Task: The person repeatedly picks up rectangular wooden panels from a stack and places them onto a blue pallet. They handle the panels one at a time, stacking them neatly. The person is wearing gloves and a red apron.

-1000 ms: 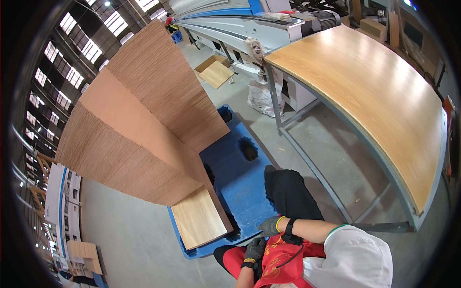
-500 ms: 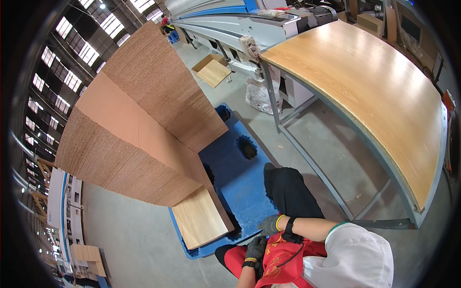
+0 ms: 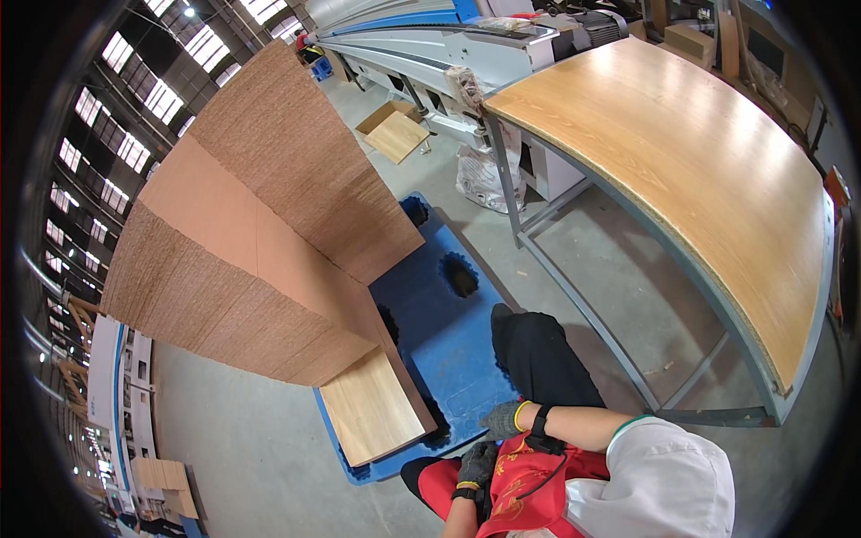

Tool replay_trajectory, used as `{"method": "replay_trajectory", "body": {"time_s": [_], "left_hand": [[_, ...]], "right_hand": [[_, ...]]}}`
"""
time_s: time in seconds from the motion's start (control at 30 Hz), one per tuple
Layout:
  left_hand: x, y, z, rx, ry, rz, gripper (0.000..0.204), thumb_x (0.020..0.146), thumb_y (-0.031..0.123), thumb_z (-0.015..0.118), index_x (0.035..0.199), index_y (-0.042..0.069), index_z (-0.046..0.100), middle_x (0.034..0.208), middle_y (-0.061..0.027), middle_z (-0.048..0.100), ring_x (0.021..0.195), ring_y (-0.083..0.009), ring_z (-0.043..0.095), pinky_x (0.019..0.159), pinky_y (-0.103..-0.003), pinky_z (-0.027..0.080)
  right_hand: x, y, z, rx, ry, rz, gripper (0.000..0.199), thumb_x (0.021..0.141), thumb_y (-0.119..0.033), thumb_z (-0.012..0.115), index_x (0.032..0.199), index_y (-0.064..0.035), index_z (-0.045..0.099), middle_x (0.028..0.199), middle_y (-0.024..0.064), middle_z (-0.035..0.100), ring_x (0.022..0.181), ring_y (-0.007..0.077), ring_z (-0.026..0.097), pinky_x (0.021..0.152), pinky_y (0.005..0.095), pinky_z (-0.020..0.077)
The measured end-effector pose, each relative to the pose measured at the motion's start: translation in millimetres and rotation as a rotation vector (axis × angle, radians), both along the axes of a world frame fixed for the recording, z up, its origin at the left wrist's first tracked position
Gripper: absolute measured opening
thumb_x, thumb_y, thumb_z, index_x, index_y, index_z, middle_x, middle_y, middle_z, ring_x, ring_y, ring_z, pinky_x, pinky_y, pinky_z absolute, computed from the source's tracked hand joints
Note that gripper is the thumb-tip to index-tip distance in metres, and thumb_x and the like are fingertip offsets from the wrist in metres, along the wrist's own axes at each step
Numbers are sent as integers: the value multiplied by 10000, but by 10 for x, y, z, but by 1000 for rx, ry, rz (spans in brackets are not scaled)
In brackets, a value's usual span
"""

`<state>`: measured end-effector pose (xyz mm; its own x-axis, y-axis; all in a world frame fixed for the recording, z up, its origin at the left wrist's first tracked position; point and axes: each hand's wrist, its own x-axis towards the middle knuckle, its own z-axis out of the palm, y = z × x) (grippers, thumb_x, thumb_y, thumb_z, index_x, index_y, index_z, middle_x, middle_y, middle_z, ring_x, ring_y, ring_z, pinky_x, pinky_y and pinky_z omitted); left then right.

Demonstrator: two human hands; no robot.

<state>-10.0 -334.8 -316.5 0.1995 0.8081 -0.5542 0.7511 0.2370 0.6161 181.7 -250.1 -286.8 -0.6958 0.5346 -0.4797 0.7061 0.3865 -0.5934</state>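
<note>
My left hand, in a dark grey work glove, rests on the red apron over my left thigh. A little to the right and farther forward, my right hand lies near my right thigh in a grey glove with a yellow cuff. Both hands look laid flat and empty, though their fingertips are partly hidden. Ahead of them is a blue plastic pallet. On its left stand tall stacks of brown boards, with a light wood-grain panel at the near end.
To the right stands a metal-framed table with a curved-looking wood-grain top. A long white and blue machine runs across the back. Beyond the pallet, an open cardboard box and a white plastic bag sit on the floor.
</note>
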Motion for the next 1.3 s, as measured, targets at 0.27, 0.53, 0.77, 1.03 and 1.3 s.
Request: {"method": "replay_trajectory", "body": {"time_s": [0.27,0.53,0.77,1.03,1.3], "left_hand": [[36,15,93,-34,3,21,430,934,425,528,1120,57,648,1118,-226,649,1096,-386,597,909,-439,472],[-35,10,-28,-76,13,-12,510,925,481,533,1197,59,621,1205,-209,629,1155,-365,577,948,-411,453],[81,44,131,-44,26,-8,442,933,429,525,1140,55,641,1158,-216,638,1126,-382,581,926,-433,463],[-176,-85,-263,205,25,-222,342,939,350,480,1032,57,631,1068,-224,637,1057,-431,568,876,-482,464],[-65,-22,-129,151,-37,-54,288,920,302,493,1003,71,645,1009,-216,645,991,-408,597,849,-496,464]], "right_hand": [[-9,6,9,-17,-15,1,599,903,-449,527,1367,-72,491,1283,198,585,1174,376,561,1001,451,434],[-9,0,33,-9,-5,3,595,897,-455,533,1342,-61,512,1249,216,599,1146,387,575,981,459,446],[11,-1,-112,30,22,-5,589,899,-462,529,1328,-59,523,1231,210,611,1129,387,583,971,459,452],[-117,2,-47,-6,-32,16,615,899,-532,473,1311,-80,541,1280,201,583,1177,369,560,1000,454,436],[-8,-18,-289,111,50,-27,527,905,-424,525,1262,-37,553,1177,248,613,1079,408,592,935,475,459]]}}
